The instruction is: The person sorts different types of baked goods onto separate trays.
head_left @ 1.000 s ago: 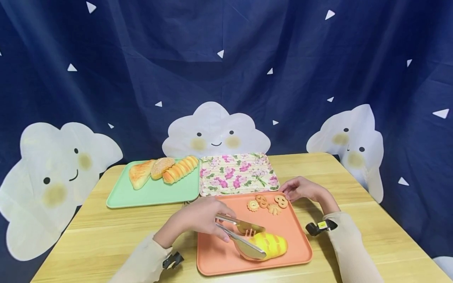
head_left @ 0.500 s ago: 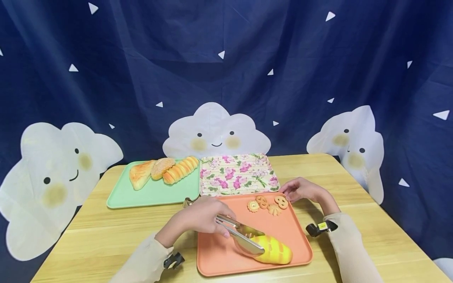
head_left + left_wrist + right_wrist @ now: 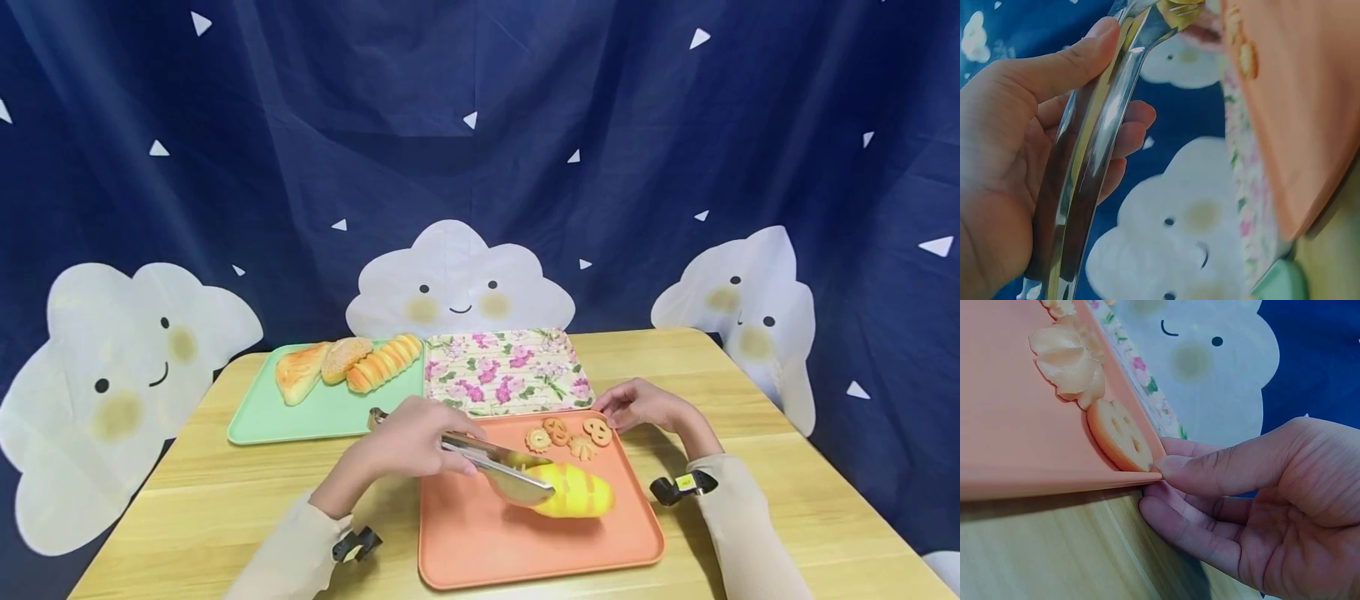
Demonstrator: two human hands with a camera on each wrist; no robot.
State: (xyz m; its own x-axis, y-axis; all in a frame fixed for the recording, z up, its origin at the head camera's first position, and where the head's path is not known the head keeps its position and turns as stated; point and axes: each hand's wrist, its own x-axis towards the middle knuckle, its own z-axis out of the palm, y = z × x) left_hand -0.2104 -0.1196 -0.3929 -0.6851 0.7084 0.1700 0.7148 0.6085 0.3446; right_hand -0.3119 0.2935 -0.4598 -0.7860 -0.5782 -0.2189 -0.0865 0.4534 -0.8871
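Note:
My left hand (image 3: pixel 420 437) grips a pair of metal tongs (image 3: pixel 498 471), thumb on one side and fingers curled round the other in the left wrist view. The tongs' ends clasp a yellow striped bread (image 3: pixel 581 492), which hangs over the orange tray (image 3: pixel 525 560) with a shadow below it. At the tray's far right corner, my right hand (image 3: pixel 647 405) pinches the rim between thumb and fingers, plain in the right wrist view. Right beside that thumb lies a pretzel-shaped cookie (image 3: pixel 1119 434). Several small cookies (image 3: pixel 557 431) lie along the tray's far edge.
Touching the orange tray's far side is a flowered tray (image 3: pixel 487 367). To its left, a green tray (image 3: pixel 300 427) carries a triangular pastry (image 3: pixel 298 372), a seeded bun (image 3: pixel 345 358) and a ridged loaf (image 3: pixel 386 364). A dark blue curtain (image 3: pixel 472 167) hangs behind the wooden table (image 3: pixel 225 500).
The tongs have closed on the yellow bread and raised it off the orange tray, moving away from me. My left hand has shifted up and slightly left; my right hand stays at the corner.

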